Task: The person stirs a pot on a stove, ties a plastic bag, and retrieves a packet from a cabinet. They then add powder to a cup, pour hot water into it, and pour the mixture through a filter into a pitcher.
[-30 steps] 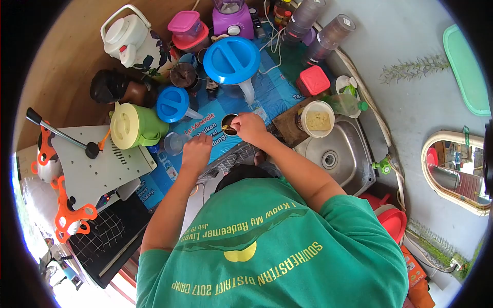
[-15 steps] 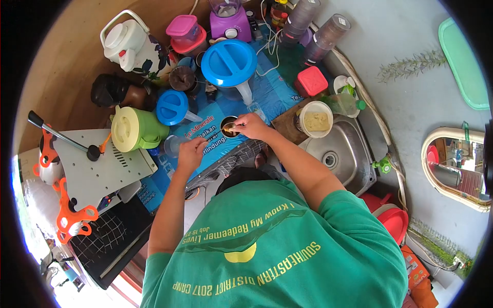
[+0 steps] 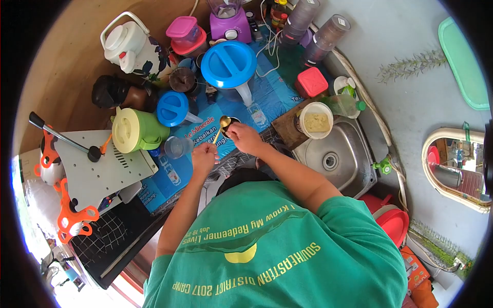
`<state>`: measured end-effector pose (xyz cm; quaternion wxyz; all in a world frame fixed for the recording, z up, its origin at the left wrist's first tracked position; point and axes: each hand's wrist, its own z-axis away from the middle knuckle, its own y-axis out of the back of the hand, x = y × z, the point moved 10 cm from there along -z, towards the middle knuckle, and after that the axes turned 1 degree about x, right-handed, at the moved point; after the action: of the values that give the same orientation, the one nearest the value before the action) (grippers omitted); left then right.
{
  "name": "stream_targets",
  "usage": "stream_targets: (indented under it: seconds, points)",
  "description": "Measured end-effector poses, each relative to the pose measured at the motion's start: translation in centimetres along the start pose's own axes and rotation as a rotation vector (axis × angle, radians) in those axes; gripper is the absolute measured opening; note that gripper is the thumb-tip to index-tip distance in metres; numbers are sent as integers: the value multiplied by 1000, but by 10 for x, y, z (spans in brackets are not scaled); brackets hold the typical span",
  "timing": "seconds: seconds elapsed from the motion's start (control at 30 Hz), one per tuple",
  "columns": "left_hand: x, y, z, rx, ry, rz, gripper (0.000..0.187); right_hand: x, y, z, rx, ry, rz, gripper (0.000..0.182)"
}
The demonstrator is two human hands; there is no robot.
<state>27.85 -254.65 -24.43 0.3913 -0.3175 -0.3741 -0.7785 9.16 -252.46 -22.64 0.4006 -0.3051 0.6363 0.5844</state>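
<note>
My left hand (image 3: 204, 156) is pinched round the handle of a gold spoon (image 3: 225, 121), whose bowl is raised over a small dark cup (image 3: 235, 121). My right hand (image 3: 244, 138) has its fingers closed at the near side of this cup, partly covering it. What is inside the cup is hard to make out. To the left of my left hand stands a clear plastic cup (image 3: 175, 147). A large blue-lidded pitcher (image 3: 228, 64) stands beyond both hands.
A smaller blue-lidded pitcher (image 3: 172, 108), a green pitcher (image 3: 134, 129) and a metal press (image 3: 97, 167) are at left. A tub of pale yellow contents (image 3: 316, 120) sits beside the sink (image 3: 336, 154) at right. A purple blender (image 3: 229, 23) stands behind.
The spoon has come up out of the dark cup. My left hand has moved slightly right, uncovering the clear cup. My right hand has shifted down and left, to the dark cup's near side.
</note>
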Motion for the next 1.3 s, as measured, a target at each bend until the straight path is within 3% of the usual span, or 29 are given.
stream_targets:
  seconds: [0.07,0.2,0.3,0.47,0.9,1.17,1.3]
  points:
    - [4,3,0,45,-14,-15,19,-16,-1,3,54,183,-5,3]
    - [1,8,-1,97,10,-79,17,-18,-2,6,61,228,-10,3]
    - [0,9,3,101,54,-117,18,-11,5,7,90,154,28,4]
    - [-9,-3,11,42,184,96,25,-7,6,8,109,104,38,3]
    - [-7,-6,5,40,67,-50,37,3,3,8,127,2,-130,16]
    - [-5,-8,8,36,65,-36,35,23,-4,10,145,-270,-330,22]
    - [-2,-10,10,25,60,-34,35,20,-4,8,139,-214,-315,31]
